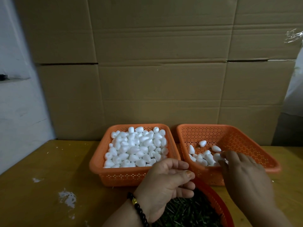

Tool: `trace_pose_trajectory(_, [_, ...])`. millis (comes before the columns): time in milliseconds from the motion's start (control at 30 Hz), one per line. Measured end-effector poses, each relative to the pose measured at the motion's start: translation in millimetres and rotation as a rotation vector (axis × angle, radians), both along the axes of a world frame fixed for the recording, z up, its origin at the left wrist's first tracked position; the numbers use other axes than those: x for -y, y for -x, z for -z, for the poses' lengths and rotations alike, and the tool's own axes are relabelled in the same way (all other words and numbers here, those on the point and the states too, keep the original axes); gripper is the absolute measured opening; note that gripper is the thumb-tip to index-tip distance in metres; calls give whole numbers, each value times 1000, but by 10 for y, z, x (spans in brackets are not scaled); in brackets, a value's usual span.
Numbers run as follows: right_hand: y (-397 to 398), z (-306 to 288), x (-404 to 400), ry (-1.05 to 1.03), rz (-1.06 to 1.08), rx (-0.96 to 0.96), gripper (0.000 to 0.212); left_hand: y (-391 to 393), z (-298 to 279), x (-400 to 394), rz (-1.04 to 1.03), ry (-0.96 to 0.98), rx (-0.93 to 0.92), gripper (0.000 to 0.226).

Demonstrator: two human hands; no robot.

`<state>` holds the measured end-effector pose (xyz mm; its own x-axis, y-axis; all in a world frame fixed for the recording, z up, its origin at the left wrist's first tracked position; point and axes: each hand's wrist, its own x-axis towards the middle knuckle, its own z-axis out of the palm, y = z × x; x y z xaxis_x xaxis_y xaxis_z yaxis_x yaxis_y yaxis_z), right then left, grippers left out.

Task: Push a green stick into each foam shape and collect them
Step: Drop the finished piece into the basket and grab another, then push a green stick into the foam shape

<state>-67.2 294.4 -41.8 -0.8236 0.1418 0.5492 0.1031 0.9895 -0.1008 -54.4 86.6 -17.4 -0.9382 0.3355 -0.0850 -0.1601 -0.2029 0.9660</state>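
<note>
A white foam shape [217, 157] is sitting at the fingertips of the person's right hand [242, 171], which is reaching over the near rim of the right orange basket [246, 136]; motion blur is hiding whether the fingers are pinching the shape or letting it go, and no stick can be made out in it. The shape is lying just beyond that hand, away from the person and well to the right of the left hand [165, 182], so the right hand is the nearer one. Its long axis cannot be told. The left hand is hovering above the red basket [216, 200] nearest the person, fingers loosely curled and holding nothing visible. The right basket is holding a small heap of finished shapes [202, 157] in its near corner. The left orange basket [98, 166] is brimming with plain foam shapes [136, 148]. The red basket is holding a bed of green sticks [185, 212]. All three baskets are resting on a yellow table [49, 177] before a cardboard wall [147, 63].
</note>
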Motion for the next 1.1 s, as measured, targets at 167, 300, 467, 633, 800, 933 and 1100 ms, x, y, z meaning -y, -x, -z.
trace_pose_trajectory(167, [-148, -167, 197, 10, -157, -46, 25, 95, -130, 180, -71, 62, -103, 21])
trace_pose_trajectory(300, [-392, -365, 456, 45, -477, 117, 20, 362, -251, 482, -241, 264, -239, 16])
trace_pose_trajectory(467, [-477, -118, 708, -102, -641, 576, 44, 902, -170, 794, -318, 1034, -410, 29])
trace_pose_trajectory(633, [-458, 41, 752, -163, -677, 644, 50, 1159, -120, 734, -59, 1656, -424, 40])
trace_pose_trajectory(800, [-423, 57, 749, -226, -709, 638, 42, 1141, -166, 638, 19, 1792, -332, 39])
trace_pose_trajectory(933, [-394, 37, 747, -203, -732, 638, 38, 1130, -210, 573, 70, 1844, -326, 40])
trace_pose_trajectory(1100, [-391, 15, 738, -119, -753, 624, 32, 1166, -202, 585, 90, 1811, -324, 38])
